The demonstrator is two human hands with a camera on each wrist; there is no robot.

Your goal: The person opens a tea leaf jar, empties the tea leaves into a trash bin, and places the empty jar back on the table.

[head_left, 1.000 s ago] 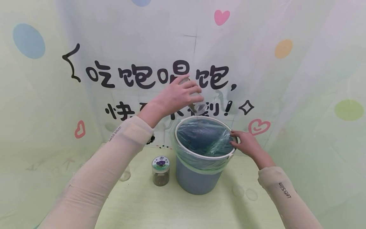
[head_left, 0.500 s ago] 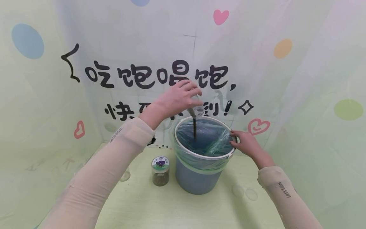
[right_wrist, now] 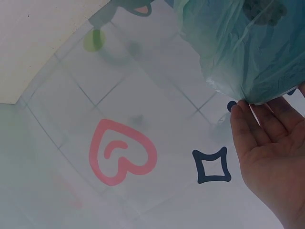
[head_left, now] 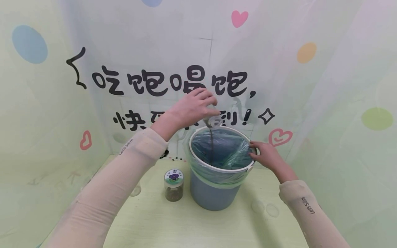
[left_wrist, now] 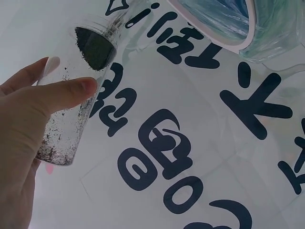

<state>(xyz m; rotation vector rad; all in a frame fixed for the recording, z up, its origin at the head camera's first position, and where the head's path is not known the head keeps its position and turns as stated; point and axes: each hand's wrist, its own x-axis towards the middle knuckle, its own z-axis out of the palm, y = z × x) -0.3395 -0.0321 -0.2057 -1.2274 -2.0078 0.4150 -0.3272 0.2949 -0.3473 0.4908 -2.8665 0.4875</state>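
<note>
My left hand [head_left: 193,105] grips a clear plastic jar [left_wrist: 66,119], tipped mouth-down above a blue bin [head_left: 214,198]. A thin stream of dark loose grains [head_left: 212,146] falls from the jar's mouth into the bin. In the left wrist view, a dark clump [left_wrist: 95,48] sits near the mouth and flecks cling to the jar's walls. A green plastic bag [head_left: 214,177] lines the bin and folds over its white rim. At the rim's right side, my right hand [head_left: 268,155] holds the edge, thumb inward; the bag partly hides its fingertips in the right wrist view.
A lidded jar [head_left: 174,193] with brownish contents and a purple-printed lid stands on the pale green table [head_left: 173,224], left of the bin. Faint round shapes [head_left: 272,210] show on the tabletop. A printed curtain wall [head_left: 173,41] rises close behind the bin.
One second ago nothing visibly fell; a thick dark stream then started, and it is thinner now. My left hand has lowered slightly with the jar. My right hand stays at the rim.
</note>
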